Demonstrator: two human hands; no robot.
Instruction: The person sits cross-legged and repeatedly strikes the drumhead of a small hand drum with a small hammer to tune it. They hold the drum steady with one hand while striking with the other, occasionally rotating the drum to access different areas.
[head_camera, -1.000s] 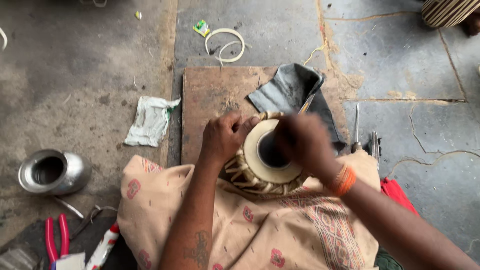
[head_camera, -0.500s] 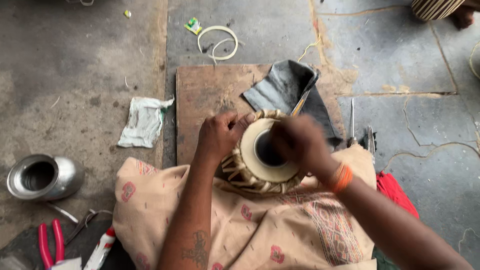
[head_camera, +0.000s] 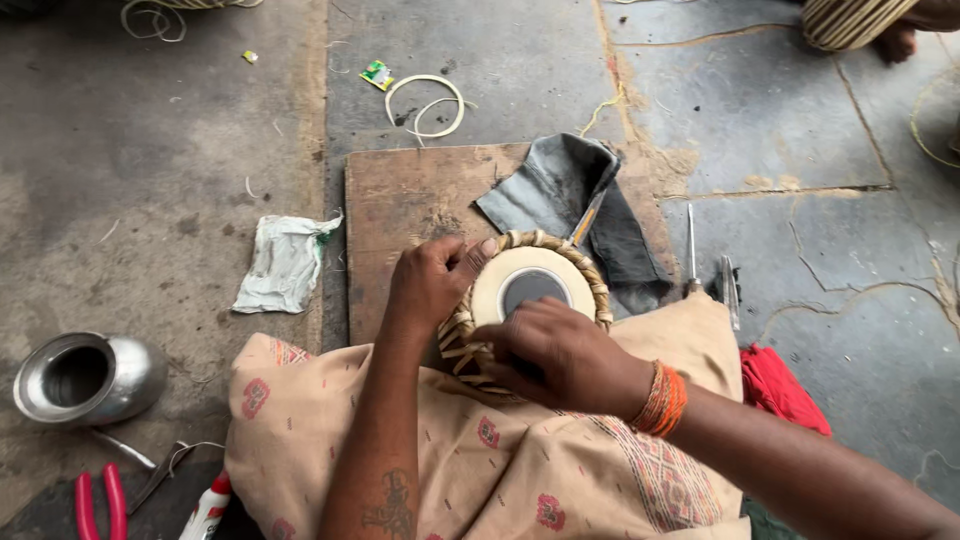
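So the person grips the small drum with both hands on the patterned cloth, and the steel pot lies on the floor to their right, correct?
Not quite. The head view shows the left hand and right hand on the small drum over the patterned cloth, but the steel pot lies on the floor to their left, not their right.

Grey cracked stone floor. Directly on it: wooden board just beyond the fingers, dark cloth partly over it; crumpled wrapper and steel pot left of them; red pliers nearer; cord loop farther off.
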